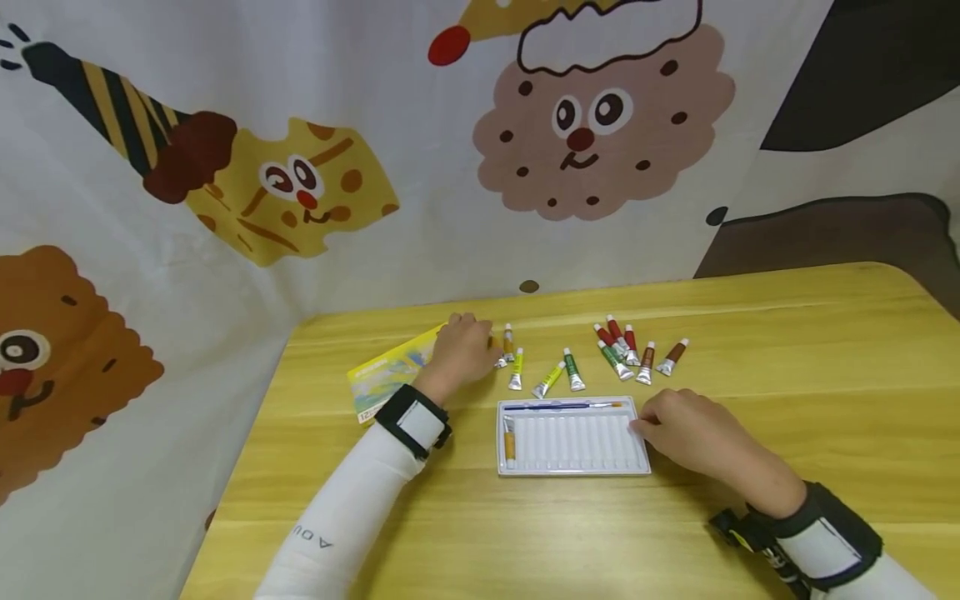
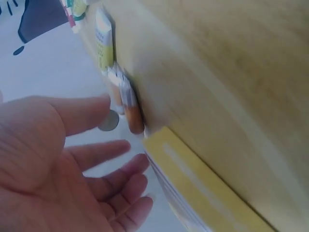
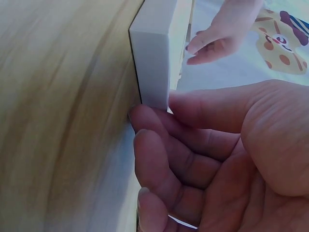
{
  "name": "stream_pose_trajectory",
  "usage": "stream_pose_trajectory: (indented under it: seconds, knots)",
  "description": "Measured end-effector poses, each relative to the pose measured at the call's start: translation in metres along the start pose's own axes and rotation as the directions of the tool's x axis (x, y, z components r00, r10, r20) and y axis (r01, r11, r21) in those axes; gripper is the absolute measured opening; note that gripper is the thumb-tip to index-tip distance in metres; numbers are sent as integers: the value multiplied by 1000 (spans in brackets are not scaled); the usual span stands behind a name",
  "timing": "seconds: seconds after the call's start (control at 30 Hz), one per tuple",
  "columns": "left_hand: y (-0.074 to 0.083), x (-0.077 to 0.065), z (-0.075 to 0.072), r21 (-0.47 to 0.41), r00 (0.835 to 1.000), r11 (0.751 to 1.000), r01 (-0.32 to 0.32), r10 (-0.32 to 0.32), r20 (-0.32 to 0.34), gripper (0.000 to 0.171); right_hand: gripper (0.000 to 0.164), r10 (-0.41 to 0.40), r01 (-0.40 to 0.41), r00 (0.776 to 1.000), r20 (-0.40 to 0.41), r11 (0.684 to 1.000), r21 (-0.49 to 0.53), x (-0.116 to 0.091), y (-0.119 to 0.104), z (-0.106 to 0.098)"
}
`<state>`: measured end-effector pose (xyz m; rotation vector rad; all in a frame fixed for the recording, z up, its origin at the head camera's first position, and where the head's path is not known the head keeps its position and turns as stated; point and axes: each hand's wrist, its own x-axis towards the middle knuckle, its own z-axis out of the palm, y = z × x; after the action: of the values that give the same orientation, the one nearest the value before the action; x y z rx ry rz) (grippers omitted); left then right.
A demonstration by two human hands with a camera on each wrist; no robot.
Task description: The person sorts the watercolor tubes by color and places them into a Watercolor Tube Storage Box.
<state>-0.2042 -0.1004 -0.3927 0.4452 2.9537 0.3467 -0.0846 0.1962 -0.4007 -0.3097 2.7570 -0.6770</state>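
Head view: the white tray lies flat on the wooden surface, between the person's two hands.
Tray feel: light, thin plastic by my guess, fairly stiff but apt to skid; the rim or a corner is the place to hold it.
In the tray: an ochre tube fills the leftmost slot, and a blue-handled brush lies along the far edge, slim and probably inclined to roll.
Right hand: the right hand pinches the tray's right edge between thumb and finger, its other fingers curled.
Left hand: the left hand hangs loosely bent, a clear gap between thumb and fingertips, holding nothing, near the loose tubes.
Loose tubes: small and light, I reckon, soft-walled and easily dented; a gentle pinch around the middle suits them, since a hard squeeze might push out what's inside.
Beyond the tray: yellow tubes and a green tube, with red tubes and brown tubes grouped farther right.
Yellow box: the box lies far left, partly covered by the left hand; light card, I'd say, best held by its edges.
Backdrop: a cartoon-printed cloth hangs behind.
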Motion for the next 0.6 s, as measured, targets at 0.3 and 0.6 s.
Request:
stream_pose_trajectory:
  seconds: [0.3, 0.6]
  knots:
    - [9, 6, 2, -71, 988, 986, 151, -153, -34, 40, 16, 3, -3, 1000, -3, 1000, -6, 0, -1, 1]
    - [9, 6, 4, -247, 988, 957, 151, -151, 19, 37, 15, -1, 1, 1000, -6, 1000, 4, 0, -1, 1]
